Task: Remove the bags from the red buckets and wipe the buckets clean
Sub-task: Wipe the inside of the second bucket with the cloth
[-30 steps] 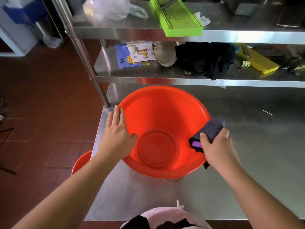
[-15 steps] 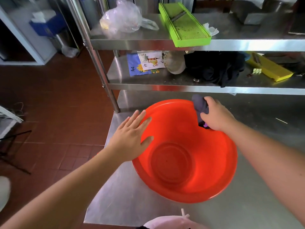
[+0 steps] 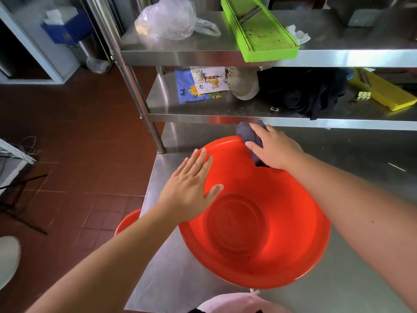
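Currently the red bucket [image 3: 259, 222] sits on the steel tabletop [image 3: 361, 279], centre to lower right of the frame. Left hand [image 3: 191, 188] lies flat, fingers straight and slightly spread, pressing the bucket's near-left rim. Right hand [image 3: 275, 150] is curled round a dark grey cloth [image 3: 248, 134], held against the bucket's far rim. A second red bucket [image 3: 128, 220] pokes out below the tabletop edge at lower left. Green slicer [image 3: 259, 30] and a clear plastic bag [image 3: 169, 19] sit on the top shelf.
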Action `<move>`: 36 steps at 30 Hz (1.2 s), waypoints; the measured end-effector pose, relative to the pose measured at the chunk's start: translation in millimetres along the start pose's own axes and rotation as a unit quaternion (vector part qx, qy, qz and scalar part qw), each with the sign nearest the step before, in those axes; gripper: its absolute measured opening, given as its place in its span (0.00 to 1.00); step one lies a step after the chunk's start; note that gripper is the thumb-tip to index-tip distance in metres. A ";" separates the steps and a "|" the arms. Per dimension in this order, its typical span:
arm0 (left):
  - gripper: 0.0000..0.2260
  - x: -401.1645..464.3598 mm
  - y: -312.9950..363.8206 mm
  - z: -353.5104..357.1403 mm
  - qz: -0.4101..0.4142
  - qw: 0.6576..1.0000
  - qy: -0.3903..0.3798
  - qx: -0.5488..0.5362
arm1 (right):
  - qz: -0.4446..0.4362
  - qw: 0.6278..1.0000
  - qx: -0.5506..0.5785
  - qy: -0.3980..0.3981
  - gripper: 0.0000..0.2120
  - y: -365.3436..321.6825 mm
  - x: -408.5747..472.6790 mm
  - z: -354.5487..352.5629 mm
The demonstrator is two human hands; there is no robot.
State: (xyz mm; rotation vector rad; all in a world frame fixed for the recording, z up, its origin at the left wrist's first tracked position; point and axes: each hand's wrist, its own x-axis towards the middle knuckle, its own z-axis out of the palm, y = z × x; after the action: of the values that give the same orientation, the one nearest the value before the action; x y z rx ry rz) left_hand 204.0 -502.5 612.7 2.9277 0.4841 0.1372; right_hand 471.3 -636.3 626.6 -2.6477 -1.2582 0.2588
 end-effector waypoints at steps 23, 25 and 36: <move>0.39 -0.8 10.6 1.3 -0.059 0.997 0.020 0.033 | 0.277 0.946 0.088 0.144 0.29 11.3 -200.5 25.5; 0.39 -0.5 11.0 0.9 -0.062 0.997 0.017 0.030 | 0.287 0.941 0.101 0.148 0.31 1.1 -218.4 29.7; 0.37 -0.6 12.6 1.8 -0.069 0.997 0.016 0.018 | 0.337 0.895 0.250 0.150 0.34 -33.4 -283.2 54.4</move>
State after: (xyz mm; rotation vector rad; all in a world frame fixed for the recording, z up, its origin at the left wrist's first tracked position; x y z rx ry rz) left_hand 207.6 -514.7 613.2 2.9192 0.6999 0.1593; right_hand 257.0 -830.7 603.0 -2.4207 -0.1113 0.2177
